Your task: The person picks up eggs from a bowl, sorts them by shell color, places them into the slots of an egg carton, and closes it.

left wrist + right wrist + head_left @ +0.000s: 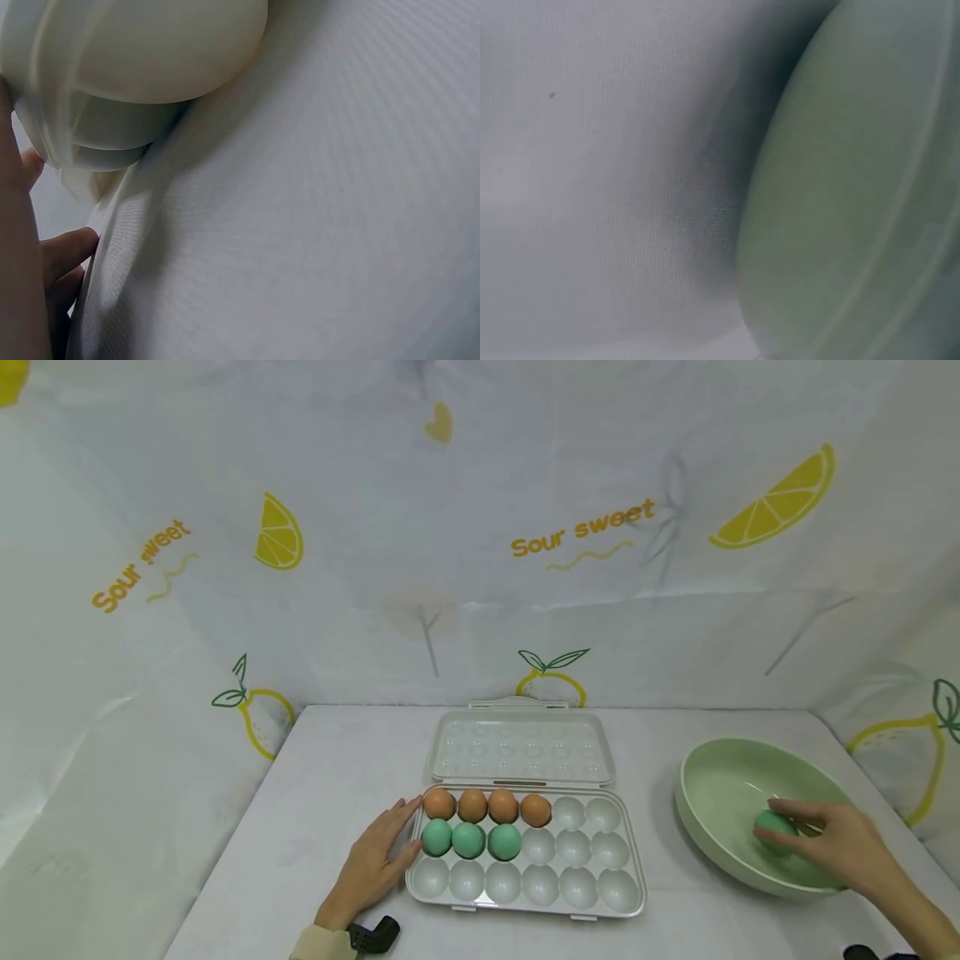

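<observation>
A white plastic egg carton lies on the table with its lid folded back. Brown eggs sit in several cups of its far row, from the left. Three green eggs fill the left cups of the middle row; the near row's cups hold nothing. My left hand rests against the carton's left edge, thumb and fingers spread along it. To the right, my right hand pinches a green egg between thumb and fingers, inside a light green bowl. The right wrist view has only the bowl's outer wall and cloth.
The carton's lid lies toward the back edge of the white-covered table. Behind it hangs a white curtain with lemon prints, also along both sides. In the left wrist view, the carton's rounded cup undersides stand over the cloth.
</observation>
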Tool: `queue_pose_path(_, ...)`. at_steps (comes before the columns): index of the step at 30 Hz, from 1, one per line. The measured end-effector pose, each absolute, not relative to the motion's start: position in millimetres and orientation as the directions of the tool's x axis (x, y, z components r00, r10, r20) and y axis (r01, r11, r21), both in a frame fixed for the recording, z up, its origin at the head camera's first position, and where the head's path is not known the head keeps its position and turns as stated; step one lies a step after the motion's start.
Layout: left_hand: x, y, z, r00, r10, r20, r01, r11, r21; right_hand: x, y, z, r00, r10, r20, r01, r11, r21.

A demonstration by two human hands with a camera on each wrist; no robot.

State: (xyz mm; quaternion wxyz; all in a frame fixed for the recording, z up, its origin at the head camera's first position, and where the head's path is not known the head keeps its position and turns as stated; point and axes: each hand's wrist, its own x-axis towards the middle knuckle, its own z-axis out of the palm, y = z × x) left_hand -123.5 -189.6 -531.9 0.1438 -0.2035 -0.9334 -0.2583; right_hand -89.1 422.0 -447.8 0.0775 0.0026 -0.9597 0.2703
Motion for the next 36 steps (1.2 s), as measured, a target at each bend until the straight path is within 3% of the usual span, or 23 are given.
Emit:
queue_pose_path(11,-122.3,-189.3,-531.9,-0.867,0.316,0.386,0.469,0.779,0.415,-96.6,417.7,-460.2,-0.955,-0.014,0.295,-0.151,0.883,-0.445)
queue_pose_path(23,-122.6,-189.9,-532.2,-0.874,0.304,0.378,0.455,0.785,0.421,-98.8,413.6,-459.4,-0.955,-0.032,0.296,-0.153,0.906,-0.394)
queue_pose_path(36,-122.4,-189.4,-531.2,-0.873,0.301,0.383,0.456,0.781,0.426,-100.2,402.9,-453.6,-0.972,0.018,0.232,-0.129,0.79,-0.6)
